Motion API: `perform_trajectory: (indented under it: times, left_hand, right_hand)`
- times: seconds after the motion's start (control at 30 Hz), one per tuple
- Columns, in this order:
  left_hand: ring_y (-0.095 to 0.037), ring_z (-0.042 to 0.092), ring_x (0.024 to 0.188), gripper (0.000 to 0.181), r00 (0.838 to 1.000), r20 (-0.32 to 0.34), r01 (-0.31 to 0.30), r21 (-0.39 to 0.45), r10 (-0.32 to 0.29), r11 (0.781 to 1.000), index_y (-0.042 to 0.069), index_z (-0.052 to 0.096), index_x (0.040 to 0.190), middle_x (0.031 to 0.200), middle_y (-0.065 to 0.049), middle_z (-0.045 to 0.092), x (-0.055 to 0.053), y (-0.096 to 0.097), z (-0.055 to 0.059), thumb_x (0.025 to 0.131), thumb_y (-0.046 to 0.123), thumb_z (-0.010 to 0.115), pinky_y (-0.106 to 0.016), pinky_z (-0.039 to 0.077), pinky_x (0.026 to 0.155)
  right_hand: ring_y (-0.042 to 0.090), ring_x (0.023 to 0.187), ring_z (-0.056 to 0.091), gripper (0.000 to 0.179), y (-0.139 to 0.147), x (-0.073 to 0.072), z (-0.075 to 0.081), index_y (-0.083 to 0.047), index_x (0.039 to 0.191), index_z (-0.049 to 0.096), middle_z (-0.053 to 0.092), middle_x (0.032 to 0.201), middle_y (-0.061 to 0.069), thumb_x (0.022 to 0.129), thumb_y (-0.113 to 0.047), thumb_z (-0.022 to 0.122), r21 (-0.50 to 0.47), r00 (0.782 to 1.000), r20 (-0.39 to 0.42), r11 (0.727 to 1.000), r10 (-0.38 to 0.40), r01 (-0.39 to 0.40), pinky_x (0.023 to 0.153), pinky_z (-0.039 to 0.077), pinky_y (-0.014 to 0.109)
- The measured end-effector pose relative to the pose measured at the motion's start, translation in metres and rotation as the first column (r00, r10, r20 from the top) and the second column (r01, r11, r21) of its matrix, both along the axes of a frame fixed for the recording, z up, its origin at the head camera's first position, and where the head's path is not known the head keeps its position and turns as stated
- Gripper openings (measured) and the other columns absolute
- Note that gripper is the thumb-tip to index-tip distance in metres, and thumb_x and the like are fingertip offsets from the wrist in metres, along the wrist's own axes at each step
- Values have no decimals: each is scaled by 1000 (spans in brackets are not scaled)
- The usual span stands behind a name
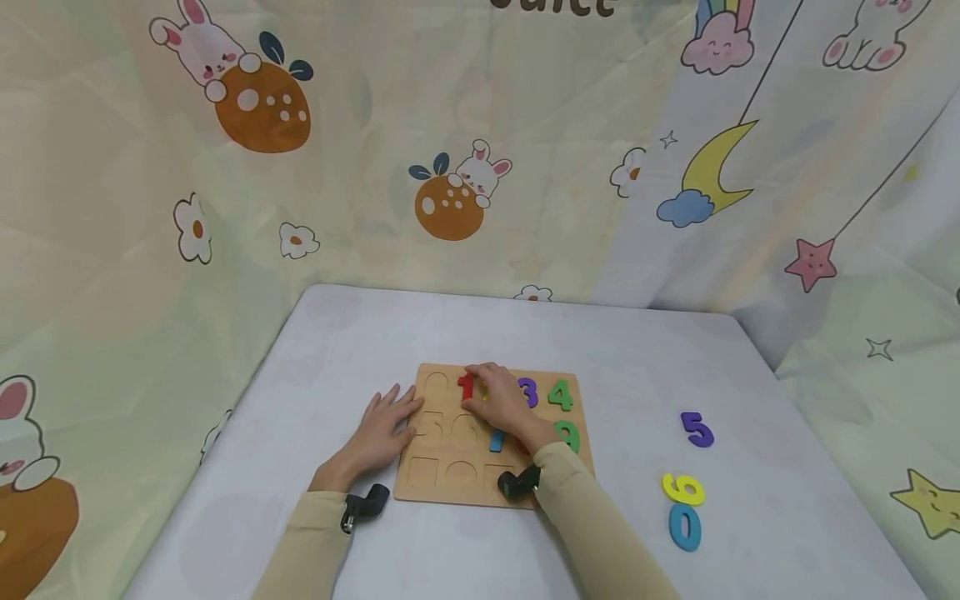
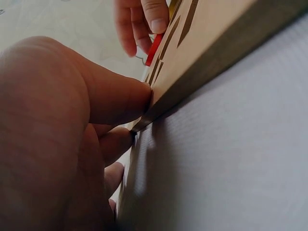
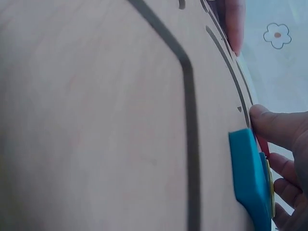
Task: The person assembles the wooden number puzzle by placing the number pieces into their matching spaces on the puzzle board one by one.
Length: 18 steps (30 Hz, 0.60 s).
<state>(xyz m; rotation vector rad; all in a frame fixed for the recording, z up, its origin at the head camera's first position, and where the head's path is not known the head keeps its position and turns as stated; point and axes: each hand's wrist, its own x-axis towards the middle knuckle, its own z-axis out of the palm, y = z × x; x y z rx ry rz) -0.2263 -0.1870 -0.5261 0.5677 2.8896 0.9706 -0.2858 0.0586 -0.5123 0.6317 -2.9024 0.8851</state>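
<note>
- Pinch grip, R hand (image 1: 501, 402): thumb at near end of red 1 (image 1: 467, 387), fingertip at far end; gap only abt as wide as the piece is long.
- Red 1 on wooden number board (image 1: 444, 448), far row, just R of an unfilled arched recess; can't tell if fully down in its slot.
- L hand (image 1: 380, 429) holds no pc; fingers spread + fairly straight, thumb & fingertips touching board's L edge. L wrist view: thumb tip on the edge, next finger just below it.
- Yellow pc (image 1: 484, 390) R of the 1, mostly hidden by R hand. Same row, further R: purple 3 (image 1: 532, 392), then green 4 (image 1: 561, 397).
- Mid row: blue 7 (image 1: 497, 441) under R hand, green 9 (image 1: 573, 437) at R end, partly behind R wrist. R wrist view: blue pc large, close to R thumb.
- Near row + L part of mid row: recesses w/o pcs.
- Off board, R side of white table (image 1: 337, 333): purple 5 (image 1: 699, 433) farthest, yellow 6 (image 1: 688, 498) on its side nearer, blue 0 (image 1: 674, 527) nearest. 6 & 0 v. close; can't tell if touching.
- Tan sleeves (image 1: 600, 533), both arms; black wrist cams (image 1: 367, 502) just below hands.
</note>
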Motion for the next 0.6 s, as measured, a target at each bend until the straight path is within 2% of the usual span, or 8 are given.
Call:
perform_trajectory:
  times: [0.3, 0.6]
  left_hand:
    - [-38, 12, 148, 51, 1000, 1, 0, 3, 0, 1000, 1, 49, 142, 157, -14, 31, 0, -1, 1, 93, 14, 60, -56, 0, 119]
    - [-36, 12, 149, 52, 1000, 14, 3, 16, -3, 1000, 2, 49, 142, 157, -12, 31, -1, -1, 1, 93, 14, 61, -54, -1, 120]
  right_hand:
    - [28, 126, 51, 60, 2, 0, 1, -14, 137, 56, 55, 137, 8, 83, -32, 78, -15, 1000, 31, 1000, 0, 1, 106, 44, 44]
    - [30, 130, 48, 57, 8, 3, 9, -10, 137, 55, 53, 139, 10, 86, -27, 75, -50, 997, 61, 998, 44, -41, 108, 41, 46]
